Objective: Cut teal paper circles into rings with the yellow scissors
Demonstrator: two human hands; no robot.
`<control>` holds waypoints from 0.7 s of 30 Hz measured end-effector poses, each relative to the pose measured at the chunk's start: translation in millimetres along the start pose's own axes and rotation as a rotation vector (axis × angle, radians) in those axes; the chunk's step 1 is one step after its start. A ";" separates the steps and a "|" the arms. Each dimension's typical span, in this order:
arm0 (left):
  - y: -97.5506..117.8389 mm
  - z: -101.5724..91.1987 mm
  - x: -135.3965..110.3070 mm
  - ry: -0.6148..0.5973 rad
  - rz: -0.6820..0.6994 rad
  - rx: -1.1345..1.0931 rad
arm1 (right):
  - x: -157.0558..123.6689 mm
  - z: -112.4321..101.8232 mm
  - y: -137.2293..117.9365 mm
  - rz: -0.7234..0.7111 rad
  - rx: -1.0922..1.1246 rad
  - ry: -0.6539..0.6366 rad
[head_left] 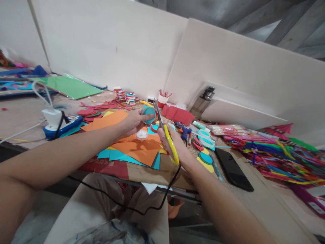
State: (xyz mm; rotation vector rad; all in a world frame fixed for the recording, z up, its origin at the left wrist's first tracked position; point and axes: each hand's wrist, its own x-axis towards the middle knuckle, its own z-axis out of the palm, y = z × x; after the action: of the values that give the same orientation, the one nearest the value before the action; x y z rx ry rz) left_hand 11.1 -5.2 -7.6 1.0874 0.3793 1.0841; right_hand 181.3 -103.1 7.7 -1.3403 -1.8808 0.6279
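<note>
My left hand (134,121) pinched the teal disc (149,116) above the orange paper (143,150), thumb across its face, probably for steadiness. My right hand (179,144) gripped yellow-handled scissors (171,144), blades just beside it.

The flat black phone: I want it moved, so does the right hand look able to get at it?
Probably yes: nothing covers the flat black phone, though the right hand holds yellow-handled metal scissors, which likely need setting down first.

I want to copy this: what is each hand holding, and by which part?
Left hand: round teal piece, by its edge, thumb across its face. Right hand: yellow-handled metal scissors, by the handles.
</note>
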 end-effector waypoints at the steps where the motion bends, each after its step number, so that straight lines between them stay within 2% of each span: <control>1: 0.0 0.0 -0.1 -0.001 0.000 -0.001 | 0.2 0.0 -0.1 0.004 0.001 -0.002; 21: 4.0 -0.2 -1.2 -0.054 -0.006 0.032 | 1.4 1.2 11.1 0.030 0.027 -0.023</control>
State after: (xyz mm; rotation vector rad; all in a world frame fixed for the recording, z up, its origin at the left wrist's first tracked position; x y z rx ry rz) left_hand 8.4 -6.0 -4.6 1.1411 0.3578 1.0448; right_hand 186.7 -98.0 -0.8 -1.3511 -1.8672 0.6838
